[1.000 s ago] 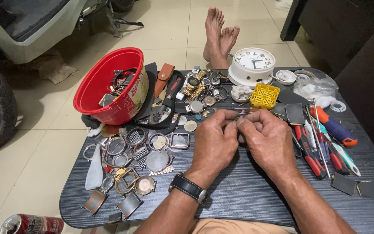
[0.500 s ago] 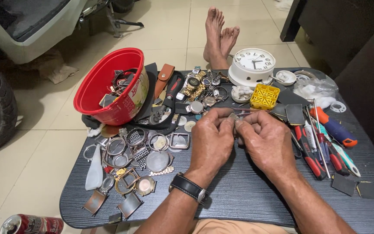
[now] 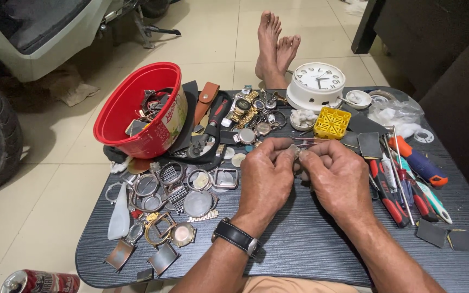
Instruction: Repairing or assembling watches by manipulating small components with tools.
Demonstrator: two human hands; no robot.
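Both hands meet over the middle of the dark bench [image 3: 310, 244]. Left hand [image 3: 264, 182] and right hand [image 3: 340, 179] each have fingers pinched closed on one small grey part [image 3: 296, 151] held between the fingertips, just above the bench – too small to tell what it is. Thin tweezers [image 3: 308, 140] lie just behind the hands. Black wristwatch [image 3: 237, 237] on the left wrist.

Left of the hands: loose watch cases [image 3: 172, 190] and bezels spread on the bench, touching one another. Behind them a red bowl [image 3: 131, 116], tilted, full of watch parts. Far side – a heap of watches [image 3: 251, 111], a white clock [image 3: 317, 84] lying face up, a yellow tray [image 3: 331, 122] just beside it. Right of the hands: screwdrivers [image 3: 416, 163] and red-handled pliers [image 3: 389, 192] lying close together. Bare feet [image 3: 276, 46] on the floor beyond the bench. Drink can [image 3: 39, 282] at bottom left.
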